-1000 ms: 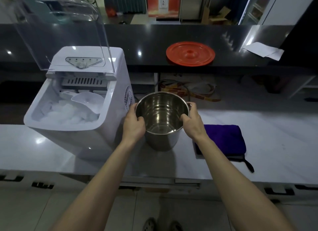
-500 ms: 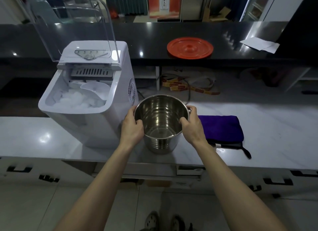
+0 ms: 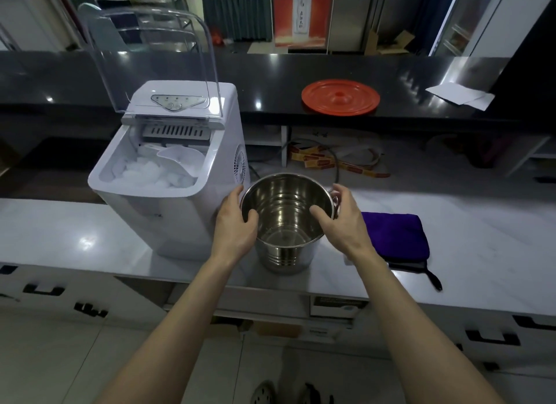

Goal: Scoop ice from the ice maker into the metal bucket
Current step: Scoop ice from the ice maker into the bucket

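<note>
A shiny, empty metal bucket (image 3: 285, 254) stands on the pale counter just right of the white ice maker (image 3: 177, 220). My left hand (image 3: 233, 227) grips its left rim, thumb inside. On the right rim my right hand (image 3: 341, 223) holds on with the thumb inside and the fingers by the small side handle. The ice maker's clear lid (image 3: 156, 57) is raised. Its bin holds ice (image 3: 147, 172), and a translucent white scoop (image 3: 183, 158) lies on top at the back right.
A purple cloth (image 3: 397, 236) lies on the counter right of the bucket. On the raised black bar top behind are an orange round lid (image 3: 340, 97) and white paper (image 3: 460, 94). Cables and tape sit on the shelf below it.
Both hands have stayed on the bucket beside the ice maker. My head has moved, so the ice maker now sits nearer the centre. My right fingers have loosened slightly.
</note>
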Demonstrator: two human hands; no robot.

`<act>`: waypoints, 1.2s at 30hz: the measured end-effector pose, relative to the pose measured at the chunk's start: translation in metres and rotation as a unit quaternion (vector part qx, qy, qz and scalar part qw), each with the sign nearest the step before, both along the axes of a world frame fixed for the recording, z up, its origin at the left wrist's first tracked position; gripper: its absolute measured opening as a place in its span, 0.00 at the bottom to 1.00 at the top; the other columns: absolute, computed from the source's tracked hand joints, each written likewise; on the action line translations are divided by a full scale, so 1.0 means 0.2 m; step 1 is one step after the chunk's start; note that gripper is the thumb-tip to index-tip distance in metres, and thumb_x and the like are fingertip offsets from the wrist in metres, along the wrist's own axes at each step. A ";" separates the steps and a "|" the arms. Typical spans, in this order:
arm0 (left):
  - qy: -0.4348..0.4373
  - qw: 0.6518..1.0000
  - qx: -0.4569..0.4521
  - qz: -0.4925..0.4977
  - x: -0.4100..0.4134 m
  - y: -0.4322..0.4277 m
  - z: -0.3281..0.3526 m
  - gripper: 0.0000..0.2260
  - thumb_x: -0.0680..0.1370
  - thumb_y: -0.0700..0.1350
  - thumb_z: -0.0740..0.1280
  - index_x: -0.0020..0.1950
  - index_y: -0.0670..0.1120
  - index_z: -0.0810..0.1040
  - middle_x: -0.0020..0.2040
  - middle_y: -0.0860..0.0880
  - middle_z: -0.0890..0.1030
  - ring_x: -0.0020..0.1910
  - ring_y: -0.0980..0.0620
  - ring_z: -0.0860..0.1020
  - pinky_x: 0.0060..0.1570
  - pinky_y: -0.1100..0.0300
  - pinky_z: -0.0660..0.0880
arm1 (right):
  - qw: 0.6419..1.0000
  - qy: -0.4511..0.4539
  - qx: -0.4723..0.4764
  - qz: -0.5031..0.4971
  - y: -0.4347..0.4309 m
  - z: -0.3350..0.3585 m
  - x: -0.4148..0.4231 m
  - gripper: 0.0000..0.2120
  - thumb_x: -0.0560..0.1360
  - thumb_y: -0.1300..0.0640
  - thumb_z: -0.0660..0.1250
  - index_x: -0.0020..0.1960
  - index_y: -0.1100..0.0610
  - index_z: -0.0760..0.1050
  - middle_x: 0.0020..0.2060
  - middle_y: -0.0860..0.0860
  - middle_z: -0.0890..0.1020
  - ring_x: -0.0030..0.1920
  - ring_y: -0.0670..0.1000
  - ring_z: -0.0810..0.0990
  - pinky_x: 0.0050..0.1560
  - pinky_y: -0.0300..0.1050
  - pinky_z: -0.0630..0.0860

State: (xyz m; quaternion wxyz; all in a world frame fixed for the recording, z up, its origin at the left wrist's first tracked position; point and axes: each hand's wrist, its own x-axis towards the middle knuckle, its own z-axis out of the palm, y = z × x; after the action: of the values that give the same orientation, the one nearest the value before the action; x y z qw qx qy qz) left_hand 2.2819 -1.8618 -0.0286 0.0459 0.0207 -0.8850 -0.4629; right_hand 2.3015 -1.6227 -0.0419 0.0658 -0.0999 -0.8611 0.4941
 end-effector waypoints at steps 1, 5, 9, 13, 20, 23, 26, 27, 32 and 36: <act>0.011 1.000 -0.010 -0.004 0.01 0.00 0.02 0.27 0.83 0.41 0.67 0.83 0.44 0.67 0.79 0.47 0.74 0.78 0.48 0.71 0.78 0.50 0.68 | 1.000 0.013 0.011 0.000 0.01 0.03 -0.01 0.39 0.76 0.38 0.72 0.81 0.49 0.61 0.73 0.49 0.74 0.71 0.50 0.74 0.68 0.52 0.75; 0.057 0.997 -0.040 -0.035 0.04 0.02 0.09 0.26 0.84 0.43 0.67 0.82 0.45 0.68 0.80 0.49 0.71 0.80 0.51 0.67 0.81 0.51 0.63 | 0.997 0.062 0.037 0.012 0.01 0.17 -0.05 0.38 0.78 0.39 0.72 0.81 0.49 0.61 0.76 0.49 0.71 0.75 0.50 0.70 0.71 0.51 0.70; 0.096 0.994 -0.033 -0.046 0.05 0.03 0.20 0.24 0.85 0.45 0.67 0.81 0.47 0.70 0.82 0.51 0.69 0.81 0.53 0.66 0.82 0.49 0.64 | 0.993 0.103 0.049 0.037 -0.04 0.28 -0.08 0.36 0.78 0.41 0.73 0.81 0.49 0.63 0.74 0.46 0.72 0.73 0.46 0.70 0.69 0.47 0.70; 0.128 0.990 0.007 -0.066 0.04 -0.02 0.32 0.22 0.85 0.45 0.67 0.80 0.51 0.72 0.81 0.55 0.71 0.79 0.55 0.70 0.79 0.49 0.69 | 0.989 0.127 0.061 0.050 -0.10 0.36 -0.11 0.34 0.79 0.42 0.73 0.80 0.50 0.65 0.74 0.48 0.72 0.72 0.46 0.70 0.65 0.44 0.68; 0.187 0.977 0.073 -0.071 -0.04 -0.26 0.44 0.21 0.85 0.40 0.67 0.78 0.51 0.75 0.73 0.54 0.79 0.71 0.63 0.76 0.70 0.64 0.75 | 0.981 0.167 0.072 0.061 -0.33 0.47 -0.16 0.32 0.79 0.45 0.73 0.78 0.52 0.68 0.73 0.47 0.74 0.71 0.47 0.73 0.69 0.45 0.72; 0.203 0.974 0.066 -0.077 -0.11 -0.43 0.47 0.21 0.86 0.41 0.67 0.79 0.52 0.74 0.74 0.56 0.77 0.68 0.69 0.75 0.65 0.73 0.72 | 0.979 0.176 0.078 0.065 -0.52 0.50 -0.20 0.31 0.79 0.47 0.73 0.78 0.53 0.69 0.73 0.48 0.74 0.72 0.46 0.72 0.70 0.42 0.70; 0.217 0.972 0.054 -0.076 -0.20 -0.66 0.48 0.21 0.86 0.42 0.67 0.79 0.52 0.74 0.73 0.58 0.77 0.67 0.68 0.76 0.64 0.74 0.72 | 0.977 0.180 0.093 0.066 -0.76 0.52 -0.27 0.30 0.79 0.48 0.73 0.78 0.53 0.70 0.73 0.48 0.74 0.71 0.44 0.72 0.67 0.40 0.68; 0.217 0.972 0.050 -0.074 -0.22 -0.71 0.48 0.21 0.86 0.42 0.68 0.79 0.52 0.74 0.73 0.57 0.78 0.68 0.65 0.77 0.65 0.73 0.72 | 0.977 0.178 0.100 0.064 -0.81 0.52 -0.28 0.29 0.79 0.48 0.73 0.77 0.53 0.70 0.73 0.48 0.75 0.70 0.44 0.72 0.66 0.39 0.68; 0.208 0.973 0.042 -0.088 -0.39 -1.11 0.50 0.20 0.86 0.42 0.68 0.78 0.50 0.75 0.72 0.54 0.80 0.69 0.59 0.78 0.66 0.71 0.74 | 0.972 0.172 0.142 0.075 -1.14 0.52 -0.39 0.25 0.79 0.49 0.74 0.72 0.54 0.75 0.68 0.50 0.78 0.70 0.48 0.75 0.71 0.46 0.73; 0.190 0.976 0.042 -0.103 -0.48 -1.29 0.50 0.20 0.85 0.41 0.68 0.77 0.50 0.76 0.73 0.52 0.80 0.70 0.56 0.78 0.62 0.74 0.73 | 0.957 0.152 0.237 0.069 -1.32 0.55 -0.47 0.18 0.80 0.49 0.73 0.67 0.55 0.79 0.70 0.52 0.78 0.78 0.51 0.67 0.81 0.54 0.64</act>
State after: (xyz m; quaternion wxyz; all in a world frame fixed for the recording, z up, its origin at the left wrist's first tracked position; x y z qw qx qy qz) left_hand 2.1861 -2.1192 0.0722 0.1643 -0.1566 -0.8375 -0.4970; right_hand 2.2074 -1.8858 0.0681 0.1831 0.0549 -0.9383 0.2883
